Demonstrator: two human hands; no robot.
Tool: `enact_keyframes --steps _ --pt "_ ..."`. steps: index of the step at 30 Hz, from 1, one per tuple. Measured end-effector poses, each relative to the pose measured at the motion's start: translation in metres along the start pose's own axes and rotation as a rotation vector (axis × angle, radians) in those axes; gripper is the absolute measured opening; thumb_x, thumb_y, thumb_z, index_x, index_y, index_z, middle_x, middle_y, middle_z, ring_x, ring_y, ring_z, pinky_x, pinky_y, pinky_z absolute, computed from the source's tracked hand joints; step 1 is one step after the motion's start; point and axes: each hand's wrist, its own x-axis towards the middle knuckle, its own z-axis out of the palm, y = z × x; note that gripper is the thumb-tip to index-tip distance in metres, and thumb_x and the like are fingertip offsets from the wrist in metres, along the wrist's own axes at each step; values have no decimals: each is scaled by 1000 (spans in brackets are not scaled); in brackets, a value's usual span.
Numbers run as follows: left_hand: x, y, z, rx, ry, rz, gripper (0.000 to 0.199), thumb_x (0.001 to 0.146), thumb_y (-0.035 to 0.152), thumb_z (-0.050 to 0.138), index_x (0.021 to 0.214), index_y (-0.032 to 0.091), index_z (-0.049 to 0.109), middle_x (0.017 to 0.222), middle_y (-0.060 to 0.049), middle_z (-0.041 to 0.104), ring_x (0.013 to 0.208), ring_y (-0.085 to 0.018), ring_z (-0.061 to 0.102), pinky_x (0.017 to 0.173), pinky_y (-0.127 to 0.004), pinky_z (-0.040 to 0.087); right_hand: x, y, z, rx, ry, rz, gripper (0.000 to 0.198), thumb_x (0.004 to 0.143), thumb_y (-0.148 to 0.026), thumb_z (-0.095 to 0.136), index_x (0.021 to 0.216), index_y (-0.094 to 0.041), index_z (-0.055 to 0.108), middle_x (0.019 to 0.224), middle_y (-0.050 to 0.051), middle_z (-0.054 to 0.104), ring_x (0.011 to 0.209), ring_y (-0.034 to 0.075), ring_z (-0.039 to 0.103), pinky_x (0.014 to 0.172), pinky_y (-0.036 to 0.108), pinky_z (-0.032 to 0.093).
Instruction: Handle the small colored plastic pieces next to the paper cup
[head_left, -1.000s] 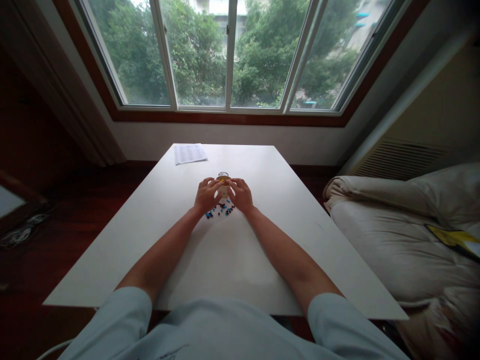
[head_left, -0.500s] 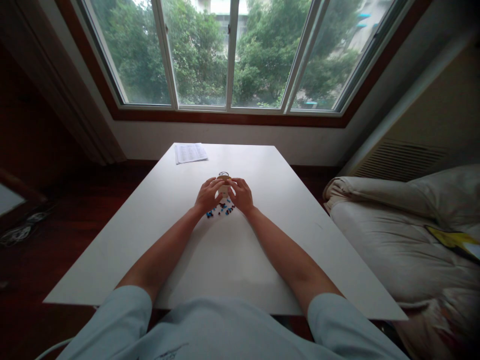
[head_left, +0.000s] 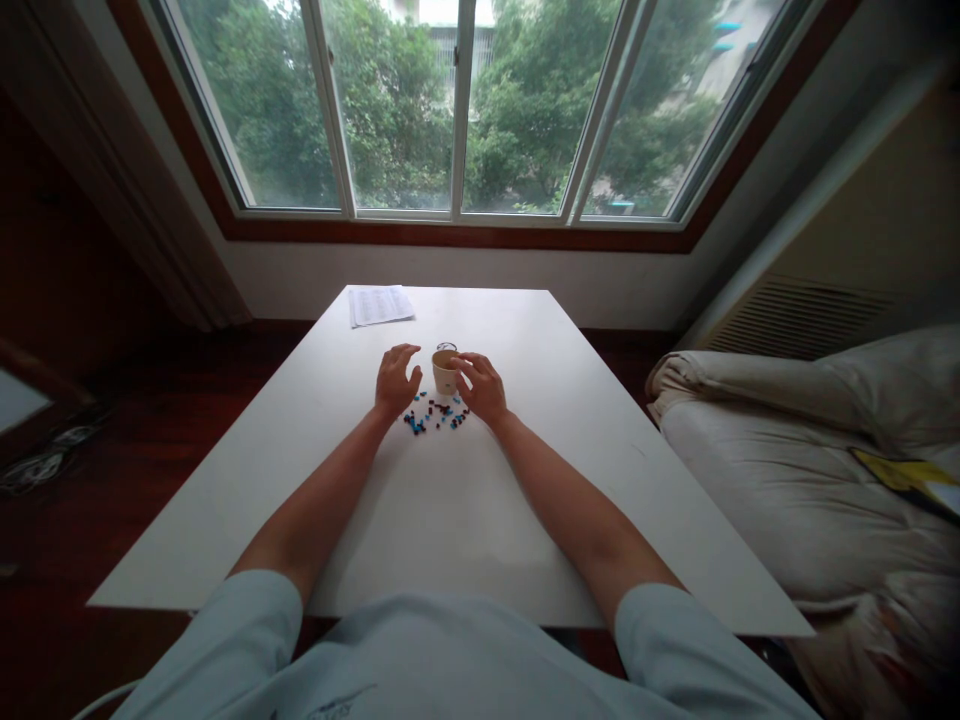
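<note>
A pale paper cup (head_left: 444, 380) stands upright on the white table, its mouth partly covered by fingers. My right hand (head_left: 484, 388) is at the cup's right side, fingertips over the rim and thumb against the near wall. To the left of the cup, my left hand (head_left: 395, 382) is held apart from it, fingers spread and with nothing in them. Small blue and dark red bead-like pieces (head_left: 438, 414) lie scattered just in front of the cup. Behind it sits a thin dark loop (head_left: 447, 346), partly hidden.
Printed sheets of paper (head_left: 380, 305) lie at the table's far left corner. The white table (head_left: 465, 500) stretches from my body toward the window wall. A padded beige sofa (head_left: 739, 480) stands to the right, with a yellow and black item (head_left: 900, 475) on it.
My left hand has come off the cup and moved left, fingers opening. More of the cup and the scattered pieces now show. My right hand stays at the cup's rim.
</note>
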Motion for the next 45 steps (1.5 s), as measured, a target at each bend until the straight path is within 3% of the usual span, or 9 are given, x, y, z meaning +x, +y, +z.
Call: enact_keyframes --steps 6,8,11,16,19,22,29,36,45 --pt "-8 -28 17 -14 -57 -90 37 88 23 52 123 21 62 124 -10 62 117 -28 54 105 -49 44 -2 38 1 84 165 305 35 95 -29 41 117 -18 66 116 12 64 112 23 55 93 39 51" --pt "-14 -38 25 -12 -122 -119 36 88 25 53 122 20 63 122 -10 63 114 -27 56 104 -47 45 -4 53 5 118 106 465 35 93 -28 40 109 -16 69 109 10 67 101 20 60 86 34 52" --pt "-21 -51 35 16 -201 -162 38 85 25 55 122 19 64 121 -11 64 112 -26 57 104 -45 45 -7 66 13 105 -134 628 28 87 -25 47 97 -20 73 97 4 71 89 17 62 86 30 50" --pt "-23 -53 40 25 -289 -189 35 85 25 53 116 19 68 117 -10 66 109 -25 59 101 -43 47 -8 65 22 31 -227 534 25 83 -20 52 90 -21 76 97 3 73 91 16 63 91 29 47" --pt "-22 -49 39 14 -324 -191 29 85 26 53 107 20 71 113 -9 67 107 -25 60 100 -42 47 -8 63 22 17 -242 552 27 85 -21 51 93 -22 76 95 2 73 90 16 63 89 28 47" --pt "-22 -46 41 -4 -326 -187 25 84 25 53 99 21 73 109 -8 68 105 -24 61 98 -42 48 -8 62 24 -11 -247 543 26 87 -21 51 92 -23 77 95 3 72 91 16 62 90 28 47" --pt "-23 -37 44 -14 -304 -191 22 84 24 52 87 23 74 102 -8 70 98 -24 63 93 -41 51 -12 54 28 -87 -293 364 20 88 -22 56 86 -21 76 93 6 67 95 17 57 89 29 46" --pt "-26 -16 48 -27 -321 -157 24 85 24 51 84 24 75 98 -6 71 95 -23 64 89 -39 52 -23 39 21 14 -353 210 20 87 -21 60 95 -25 77 96 4 66 98 17 57 88 28 46" --pt "-41 4 33 -117 -386 -113 23 85 22 53 96 24 73 104 -5 71 102 -23 63 94 -38 51 -25 31 15 103 -378 214 21 88 -19 58 94 -24 78 95 4 68 94 15 60 87 26 46"
